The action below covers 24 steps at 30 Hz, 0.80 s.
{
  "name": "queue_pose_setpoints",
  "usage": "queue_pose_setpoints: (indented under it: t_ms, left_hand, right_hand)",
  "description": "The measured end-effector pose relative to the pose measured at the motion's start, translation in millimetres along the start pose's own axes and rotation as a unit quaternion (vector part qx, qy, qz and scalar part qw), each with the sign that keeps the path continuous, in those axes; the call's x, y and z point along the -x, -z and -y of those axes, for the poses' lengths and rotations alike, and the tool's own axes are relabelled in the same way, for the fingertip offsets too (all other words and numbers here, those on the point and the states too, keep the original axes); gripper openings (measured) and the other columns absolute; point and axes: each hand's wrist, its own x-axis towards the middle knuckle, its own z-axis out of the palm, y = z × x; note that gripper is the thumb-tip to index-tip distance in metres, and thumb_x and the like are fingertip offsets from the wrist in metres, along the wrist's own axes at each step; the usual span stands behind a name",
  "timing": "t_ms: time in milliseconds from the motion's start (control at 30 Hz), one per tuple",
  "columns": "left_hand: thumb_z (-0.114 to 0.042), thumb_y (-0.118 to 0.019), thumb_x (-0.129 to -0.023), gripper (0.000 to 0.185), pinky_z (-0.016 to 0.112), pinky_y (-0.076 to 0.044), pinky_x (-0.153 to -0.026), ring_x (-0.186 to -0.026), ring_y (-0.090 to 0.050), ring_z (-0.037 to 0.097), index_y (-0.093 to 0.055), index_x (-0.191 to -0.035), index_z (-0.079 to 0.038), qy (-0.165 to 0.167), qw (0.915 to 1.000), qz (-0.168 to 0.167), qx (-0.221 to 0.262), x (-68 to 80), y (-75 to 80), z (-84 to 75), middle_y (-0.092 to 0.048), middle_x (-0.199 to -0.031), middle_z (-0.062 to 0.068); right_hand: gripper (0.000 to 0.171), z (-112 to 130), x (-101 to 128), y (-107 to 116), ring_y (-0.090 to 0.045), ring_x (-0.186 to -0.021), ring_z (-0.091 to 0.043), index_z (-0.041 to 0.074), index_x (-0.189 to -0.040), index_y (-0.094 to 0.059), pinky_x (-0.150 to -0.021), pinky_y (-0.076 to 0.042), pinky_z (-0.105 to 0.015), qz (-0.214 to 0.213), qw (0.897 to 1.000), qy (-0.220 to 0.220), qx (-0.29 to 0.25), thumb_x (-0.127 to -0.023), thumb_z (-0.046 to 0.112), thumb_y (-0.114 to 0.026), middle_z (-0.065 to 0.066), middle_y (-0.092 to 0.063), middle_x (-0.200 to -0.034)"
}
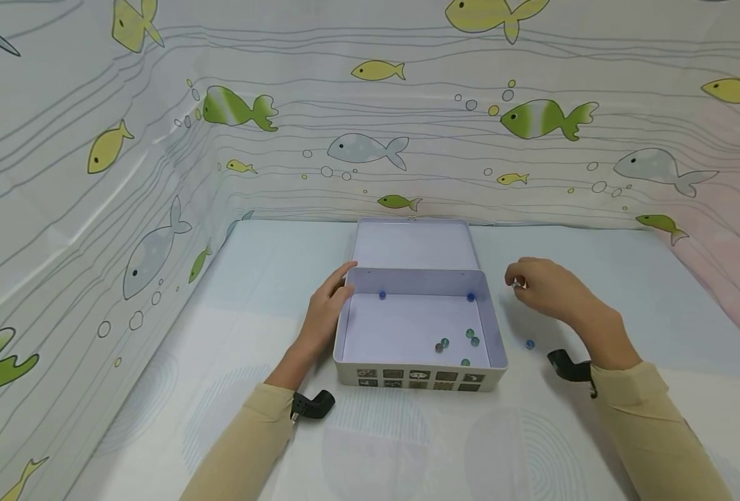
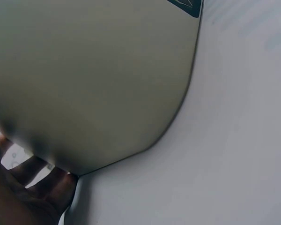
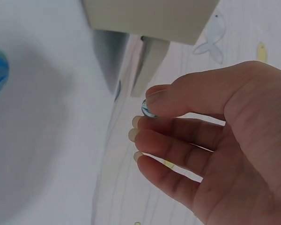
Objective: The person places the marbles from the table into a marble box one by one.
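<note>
An open, shallow tin box (image 1: 339, 355) stands before me, its lid (image 1: 415, 243) folded back behind it. My left hand (image 1: 325, 313) grips the box's left wall near the back corner, thumb at the rim and fingers along the outside. To the right of the box, above the table, my right hand (image 1: 548, 289) pinches a clear marble with blue streaks (image 3: 147, 108) between thumb and index finger. Inside the box lie several marbles: a blue one (image 1: 382, 296) at the back left, another blue one (image 1: 471, 297) at the back right, and greenish ones (image 1: 470, 333) toward the front right.
A loose blue marble (image 1: 529, 344) lies on the table right of the box, below my right hand. The pale patterned tablecloth (image 1: 251, 278) meets a fish-printed backdrop (image 1: 307, 188) at the back and sides. Each wrist carries a small black camera (image 1: 314, 405).
</note>
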Motion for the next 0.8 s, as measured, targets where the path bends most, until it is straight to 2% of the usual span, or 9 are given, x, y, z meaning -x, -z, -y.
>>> queue_pose_setpoints:
  t_ms: [333, 600, 800]
  left_hand:
    - [-0.038, -0.044, -0.101, 0.045, 0.055, -0.035, -0.115, -0.137, -0.049, 0.022, -0.043, -0.144, -0.049, 0.001, 1.0, -0.004, 0.001, 0.3, -0.3, 0.5, -0.049, -0.15, -0.007]
    - [-0.038, -0.044, -0.101, 0.045, 0.056, -0.038, -0.112, -0.134, -0.051, 0.023, -0.043, -0.145, -0.048, -0.005, 1.0, -0.004, -0.001, 0.1, -0.1, 1.5, -0.051, -0.148, -0.006]
    - [-0.036, -0.044, -0.102, 0.045, 0.054, -0.036, -0.114, -0.134, -0.05, 0.023, -0.042, -0.145, -0.048, 0.002, 1.0, 0.001, 0.005, 0.2, 0.5, 0.6, -0.051, -0.149, -0.005]
  right_hand:
    - [0.019, 26.3, 6.6, 11.0, -0.06, -0.084, -0.02, 0.008, -0.104, -0.072, -0.071, -0.052, -0.037, -0.025, 1.0, 0.015, -0.002, -0.088, 0.003, -0.061, -0.004, -0.066, -0.095]
    - [0.019, 44.3, 11.8, 14.4, -0.06, -0.084, -0.018, 0.01, -0.102, -0.073, -0.072, -0.051, -0.036, -0.046, 0.998, 0.047, 0.001, -0.088, 0.002, -0.064, -0.001, -0.065, -0.094]
    - [0.018, 60.3, 11.6, 8.2, -0.06, -0.088, -0.018, 0.012, -0.101, -0.072, -0.077, -0.053, -0.035, -0.044, 0.996, 0.076, -0.03, -0.087, 0.001, -0.068, 0.0, -0.066, -0.097]
